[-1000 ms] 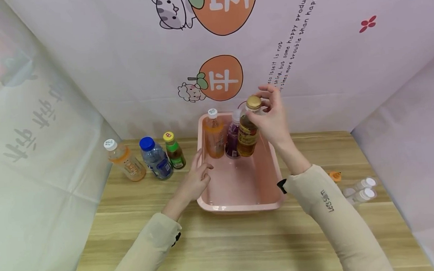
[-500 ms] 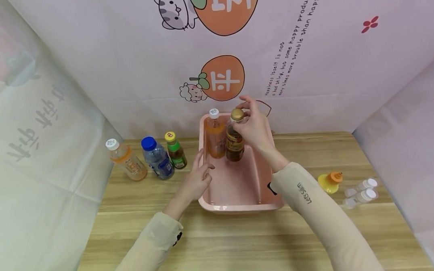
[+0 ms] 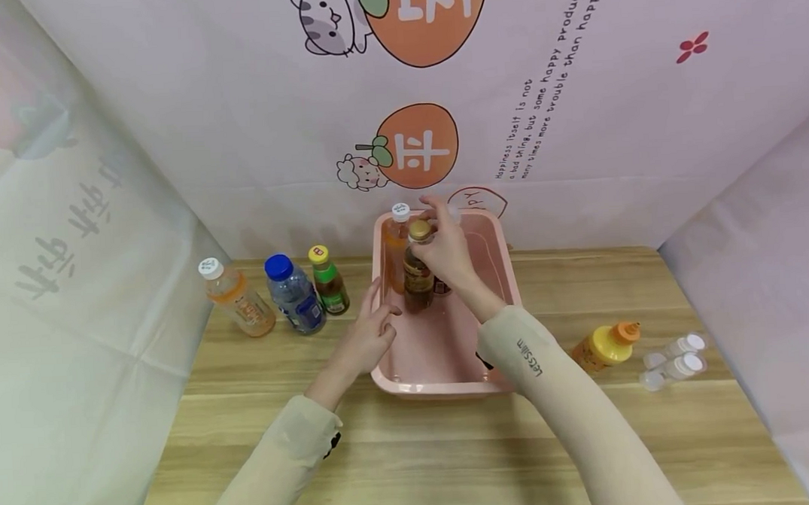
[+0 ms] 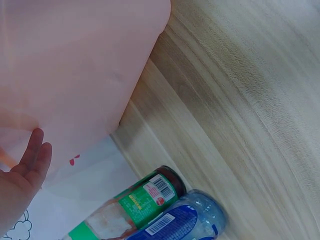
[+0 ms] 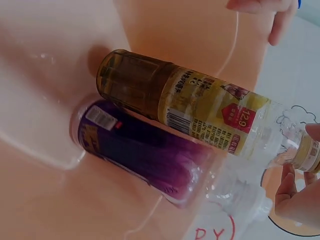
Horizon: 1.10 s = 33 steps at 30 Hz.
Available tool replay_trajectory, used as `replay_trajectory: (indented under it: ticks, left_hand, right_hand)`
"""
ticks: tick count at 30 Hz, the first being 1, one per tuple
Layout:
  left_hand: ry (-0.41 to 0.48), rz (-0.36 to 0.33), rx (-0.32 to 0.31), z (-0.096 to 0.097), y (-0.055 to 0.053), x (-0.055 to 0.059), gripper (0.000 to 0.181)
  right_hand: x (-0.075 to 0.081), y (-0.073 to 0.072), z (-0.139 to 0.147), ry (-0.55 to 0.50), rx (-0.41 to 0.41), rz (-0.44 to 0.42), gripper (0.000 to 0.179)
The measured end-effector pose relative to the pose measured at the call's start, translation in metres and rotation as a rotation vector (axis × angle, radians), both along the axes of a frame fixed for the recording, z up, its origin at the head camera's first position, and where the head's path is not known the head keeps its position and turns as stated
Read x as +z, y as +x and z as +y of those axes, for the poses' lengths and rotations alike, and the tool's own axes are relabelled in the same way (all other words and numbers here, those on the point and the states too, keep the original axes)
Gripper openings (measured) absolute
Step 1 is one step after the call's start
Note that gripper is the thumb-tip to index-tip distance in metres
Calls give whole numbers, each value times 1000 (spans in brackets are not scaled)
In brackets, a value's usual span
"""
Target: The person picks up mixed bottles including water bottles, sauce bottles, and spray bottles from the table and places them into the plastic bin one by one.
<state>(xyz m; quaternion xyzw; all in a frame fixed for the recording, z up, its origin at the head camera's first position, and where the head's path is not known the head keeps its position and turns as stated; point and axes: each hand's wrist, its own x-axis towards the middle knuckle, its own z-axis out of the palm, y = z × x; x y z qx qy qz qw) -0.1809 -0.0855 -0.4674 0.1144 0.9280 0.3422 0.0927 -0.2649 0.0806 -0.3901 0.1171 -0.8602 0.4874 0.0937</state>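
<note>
Inside the pink basin point(image 3: 444, 388), my right hand point(image 3: 447, 252) grips a gold-capped bottle of amber liquid point(image 5: 200, 105) by its neck. The bottle leans slightly and its base is low in the basin. Beside it stands a purple drink bottle point(image 5: 140, 145), mostly hidden behind my hand in the head view. An orange-banded clear bottle point(image 3: 398, 253) stands at the basin's back left, partly covered by the amber one. My left hand point(image 3: 364, 341) holds the basin's left rim, with fingers point(image 4: 35, 155) at the outer wall.
Left of the basin stand an orange-banded bottle point(image 3: 240, 301), a blue-capped bottle point(image 3: 295, 299) and a yellow-capped green-labelled bottle point(image 3: 329, 282). A yellow squeeze bottle point(image 3: 605, 345) and small white-capped clear bottles point(image 3: 674, 365) are at right. Printed curtains point(image 3: 579, 215) close in the table.
My right hand has carried the amber bottle left and lower, from the purple bottle's right side to in front of the orange-banded one. My left hand stays on the rim.
</note>
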Motion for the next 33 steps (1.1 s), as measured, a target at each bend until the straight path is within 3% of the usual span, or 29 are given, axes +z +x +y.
replay_trajectory:
  ticks: [8,13,33]
  left_hand:
    - [-21,24,-19,-1,0,-1,31]
    - [-20,41,-20,-1,0,-1,29]
    - [-14,27,2,1,1,0,32]
  right_hand:
    - [-12,-2,-8,-57,-24,-64,75]
    - [-17,-3,-11,-127,-7,-60,81]
    - [-25,2,-24,-163,-36,-66,89]
